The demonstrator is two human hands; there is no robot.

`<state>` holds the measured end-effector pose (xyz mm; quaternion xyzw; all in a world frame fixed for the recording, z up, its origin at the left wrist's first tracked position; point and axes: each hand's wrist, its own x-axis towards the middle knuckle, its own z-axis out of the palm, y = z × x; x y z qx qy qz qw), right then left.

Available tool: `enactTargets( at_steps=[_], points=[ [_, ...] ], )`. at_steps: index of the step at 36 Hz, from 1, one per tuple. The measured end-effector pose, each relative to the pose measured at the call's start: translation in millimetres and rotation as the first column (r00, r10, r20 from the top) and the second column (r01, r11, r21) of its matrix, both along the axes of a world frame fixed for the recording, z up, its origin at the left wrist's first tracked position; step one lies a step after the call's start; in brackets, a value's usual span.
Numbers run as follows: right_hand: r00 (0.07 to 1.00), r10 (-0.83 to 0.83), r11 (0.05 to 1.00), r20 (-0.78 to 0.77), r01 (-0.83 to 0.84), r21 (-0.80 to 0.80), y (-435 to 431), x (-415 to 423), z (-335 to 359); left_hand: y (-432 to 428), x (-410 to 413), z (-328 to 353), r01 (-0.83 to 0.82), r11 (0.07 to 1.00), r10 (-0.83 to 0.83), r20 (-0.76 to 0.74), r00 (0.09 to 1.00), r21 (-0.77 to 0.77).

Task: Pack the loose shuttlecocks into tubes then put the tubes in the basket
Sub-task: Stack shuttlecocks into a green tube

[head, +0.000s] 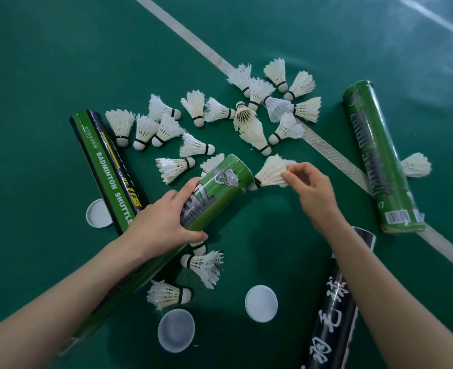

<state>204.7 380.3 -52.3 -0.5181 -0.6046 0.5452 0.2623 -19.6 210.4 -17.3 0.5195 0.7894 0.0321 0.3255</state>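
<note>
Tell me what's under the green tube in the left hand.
One shuttlecock pokes its cork end out beneath the green tube; its feathers are covered.

A left hand (164, 219) grips a green tube (220, 182) around its middle. The tube slants across the green court floor (47, 62), its far end pointing away from the person. A right hand (310, 193) pinches the feathers of a shuttlecock (270, 171), whose cork end sits just at that far end of the tube. Loose shuttlecocks (196, 107) lie scattered beyond both hands, some across a white line (198, 41), and a few lie nearer the floor's near edge. A black-and-green tube (108, 166) lies to the left, a second green tube (379, 161) to the right and a black tube (334, 315) beside the right forearm. Three white caps (261, 303) lie on the floor.
</note>
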Motion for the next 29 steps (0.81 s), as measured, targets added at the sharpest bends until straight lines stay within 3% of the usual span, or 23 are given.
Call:
enactTargets(
  at_steps=[5,10,15,19,24,29],
  points=[
    [0.936,-0.260,0.938,-0.238,0.187,-0.291,2.0,3.6,7.0,1.2,7.1,2.9,0.036,0.999,-0.036,0.008,0.999,0.002],
    [0.850,-0.424,0.857,-0.311,0.266,-0.441,3.3,8.5,15.9,-0.1,13.5,4.8,0.072,0.997,-0.073,0.055,0.996,0.027],
    [0.912,-0.304,0.936,-0.274,0.232,-0.266,-2.6,12.0,24.8,-0.7,21.4,11.3,0.116,0.990,-0.122,0.084,0.989,0.080],
    [0.966,-0.107,0.992,-0.237,0.086,-0.097,-12.2,13.2,33.8,-0.8,24.4,15.4,0.120,0.986,-0.131,0.091,0.987,0.115],
    [0.983,0.088,0.996,-0.158,-0.081,0.046,-23.7,10.3,42.0,0.0,29.5,21.7,0.141,0.981,-0.154,0.084,0.985,0.134],
    [0.978,0.138,0.988,-0.158,-0.126,0.085,-38.1,4.2,46.0,0.0,32.9,23.8,0.167,0.976,-0.176,0.060,0.982,0.137]
  ],
)
